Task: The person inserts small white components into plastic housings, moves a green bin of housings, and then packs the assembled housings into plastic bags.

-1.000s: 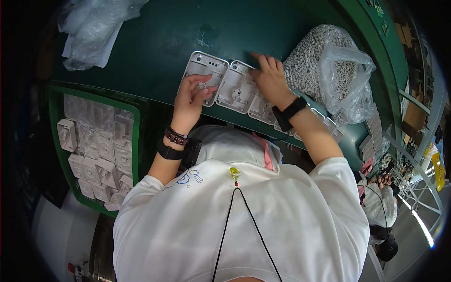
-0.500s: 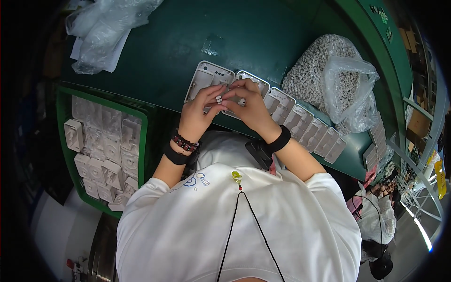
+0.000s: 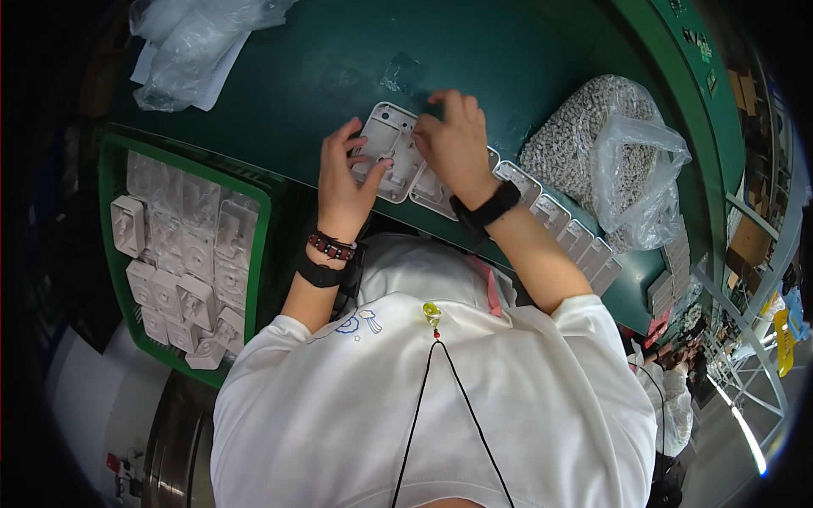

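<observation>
A white plastic housing (image 3: 383, 135) lies flat on the green table (image 3: 279, 110), first in a row of like housings (image 3: 555, 216) running right along the near edge. My left hand (image 3: 343, 182) grips its left and lower edge with thumb and fingers. My right hand (image 3: 453, 140) lies curled over its right side and the neighbouring housing, fingertips at the top edge. What is under the right palm is hidden. Both wrists wear dark bands.
A clear bag of small white pieces (image 3: 593, 152) sits right of the hands. A green crate (image 3: 262, 237) of several white housings stands at my left. Crumpled clear bags (image 3: 195, 42) lie at the far left, a small clear wrapper (image 3: 398, 76) behind the hands. Other people (image 3: 669, 398) work at right.
A second ago the hands were apart on separate housings. They then met over a small part, and both now rest on the leftmost housing.
</observation>
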A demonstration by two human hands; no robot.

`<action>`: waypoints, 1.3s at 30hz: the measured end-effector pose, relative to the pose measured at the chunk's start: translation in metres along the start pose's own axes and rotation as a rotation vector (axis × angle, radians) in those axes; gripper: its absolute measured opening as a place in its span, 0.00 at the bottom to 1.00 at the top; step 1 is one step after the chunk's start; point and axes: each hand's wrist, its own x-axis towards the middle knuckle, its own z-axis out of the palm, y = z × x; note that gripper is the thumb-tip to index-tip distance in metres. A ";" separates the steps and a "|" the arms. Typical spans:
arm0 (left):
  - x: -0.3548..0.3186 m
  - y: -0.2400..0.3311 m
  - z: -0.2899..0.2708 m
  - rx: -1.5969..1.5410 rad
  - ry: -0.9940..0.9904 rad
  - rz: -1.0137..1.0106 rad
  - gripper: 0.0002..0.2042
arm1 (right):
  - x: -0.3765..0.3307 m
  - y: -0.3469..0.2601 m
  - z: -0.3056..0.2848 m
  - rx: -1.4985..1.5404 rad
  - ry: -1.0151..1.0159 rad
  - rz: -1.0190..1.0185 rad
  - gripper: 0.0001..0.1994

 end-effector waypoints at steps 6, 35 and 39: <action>-0.003 -0.012 -0.018 0.108 0.071 0.003 0.25 | 0.012 0.006 0.029 -0.376 -0.038 -0.316 0.04; -0.009 0.114 0.152 0.305 -0.520 0.466 0.09 | -0.196 0.128 -0.205 -0.232 0.326 0.365 0.08; -0.019 0.179 0.271 0.230 -0.675 0.762 0.08 | -0.252 0.165 -0.252 -0.220 0.389 0.481 0.08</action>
